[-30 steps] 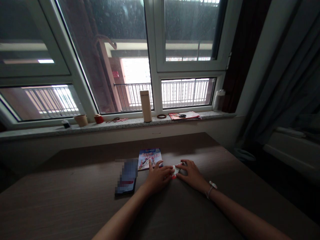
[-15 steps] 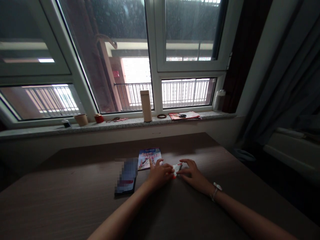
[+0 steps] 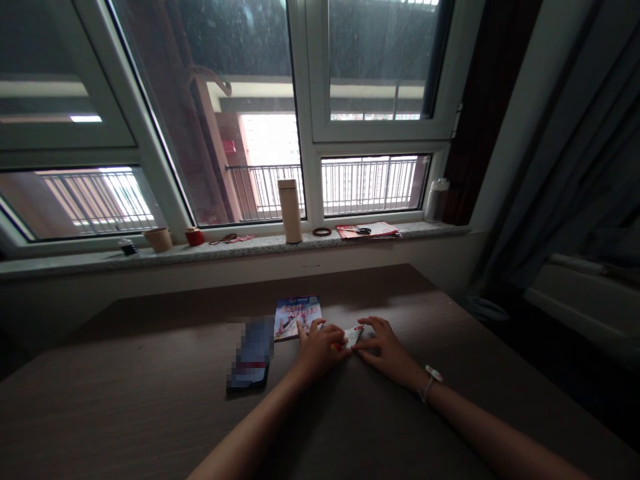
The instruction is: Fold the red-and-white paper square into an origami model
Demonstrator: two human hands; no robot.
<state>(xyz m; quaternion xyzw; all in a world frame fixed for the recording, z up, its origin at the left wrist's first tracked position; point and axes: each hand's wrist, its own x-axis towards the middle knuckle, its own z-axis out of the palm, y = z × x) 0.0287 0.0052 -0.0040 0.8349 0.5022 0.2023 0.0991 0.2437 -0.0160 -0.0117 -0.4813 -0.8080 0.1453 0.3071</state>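
Low over the middle of the table, a small white piece of paper or card [image 3: 353, 335] with red markings lies between my hands. My left hand [image 3: 321, 350] is closed on its left side, the fingers curled over it and hiding part of the red print. At the right edge, my right hand [image 3: 387, 350] holds the piece between thumb and fingertips; a white band circles that wrist. Just beyond my left hand lies a booklet [image 3: 289, 315] with a blue and pink cover. A dark phone [image 3: 254, 353], partly pixelated, is left of that hand.
The brown table [image 3: 165, 360] reaches towards a stone windowsill [image 3: 240, 250]. On the sill stand a beige flask [image 3: 290, 210], a paper cup [image 3: 159, 240], a red spool [image 3: 195, 237], a bracelet [image 3: 321, 232], scissors [image 3: 363, 231] on red papers and a clear bottle [image 3: 437, 200].
The fingers of my left hand have shifted slightly on the paper piece, and its lower red part shows differently. My right hand stays almost still. The whole view has moved a little.
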